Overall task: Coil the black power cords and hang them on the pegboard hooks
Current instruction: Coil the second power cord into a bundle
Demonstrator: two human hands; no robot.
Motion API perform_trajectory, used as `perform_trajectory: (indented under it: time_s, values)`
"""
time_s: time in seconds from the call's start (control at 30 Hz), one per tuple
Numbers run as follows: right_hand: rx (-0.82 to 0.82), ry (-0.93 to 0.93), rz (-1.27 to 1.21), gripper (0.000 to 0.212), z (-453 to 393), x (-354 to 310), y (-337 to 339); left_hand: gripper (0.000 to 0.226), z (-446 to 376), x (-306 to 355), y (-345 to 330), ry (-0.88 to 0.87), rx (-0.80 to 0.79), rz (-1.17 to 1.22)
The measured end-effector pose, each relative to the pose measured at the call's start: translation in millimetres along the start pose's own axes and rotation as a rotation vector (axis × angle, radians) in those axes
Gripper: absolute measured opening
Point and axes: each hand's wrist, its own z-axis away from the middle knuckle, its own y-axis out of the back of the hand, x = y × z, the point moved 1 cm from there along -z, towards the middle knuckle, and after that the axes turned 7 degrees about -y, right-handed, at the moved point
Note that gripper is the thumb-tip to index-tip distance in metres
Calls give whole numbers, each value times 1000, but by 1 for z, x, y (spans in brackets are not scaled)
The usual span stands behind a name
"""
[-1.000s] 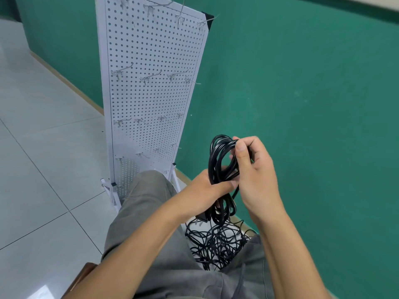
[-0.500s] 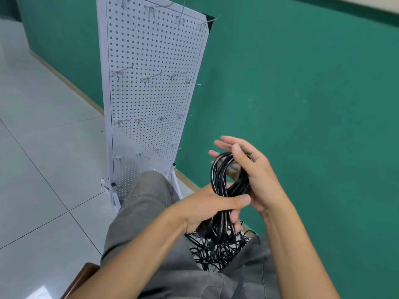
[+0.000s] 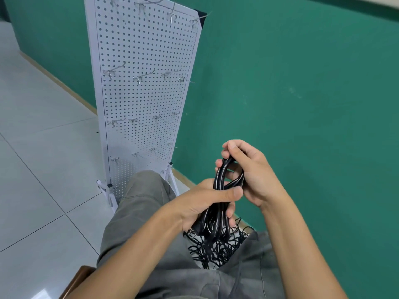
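A coiled black power cord (image 3: 220,180) is bunched between both hands, just above my lap. My left hand (image 3: 203,201) grips the lower part of the bundle, thumb laid across it. My right hand (image 3: 248,169) curls its fingers round the top loop of the coil. Below them a tangle of loose black cords (image 3: 218,247) lies on the floor between my knees. The white pegboard (image 3: 142,93) stands upright ahead on the left, with several bare metal hooks (image 3: 142,76) in rows.
A green wall (image 3: 302,93) runs close along the right, behind the pegboard. Pale floor tiles (image 3: 43,169) spread to the left. My grey-trousered legs (image 3: 142,212) fill the lower middle, and a brown seat edge (image 3: 79,277) shows at the bottom left.
The coil has come down and been squeezed tighter. My right hand opened its fingers half a second ago and has now curled round the top loop again.
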Motion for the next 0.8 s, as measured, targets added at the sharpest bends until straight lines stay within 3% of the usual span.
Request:
perform_trajectory:
  time_s: [0.17, 0.27, 0.43, 0.53, 0.63, 0.8]
  values:
    - [39, 34, 123, 21, -5, -7, -2, 27, -3, 4, -6, -60, 153, -262]
    - [-12, 42, 111, 25, -8, -8, -10, 23, 0, 5, 0, -83, 177, -220]
    - [-231, -73, -5, 72, -10, 2, -14, 31, 0, 16, 7, -172, 283, -133]
    - [-293, -188, 53, 88, -6, 35, -11, 40, 1, 24, 22, -239, 432, -136]
    - [-369, -233, 185, 95, -3, 68, -10, 36, 5, 33, 31, -303, 581, -80]
    - [-290, -243, 398, 91, 0, 86, -8, 38, 7, 40, 45, -368, 817, 120]
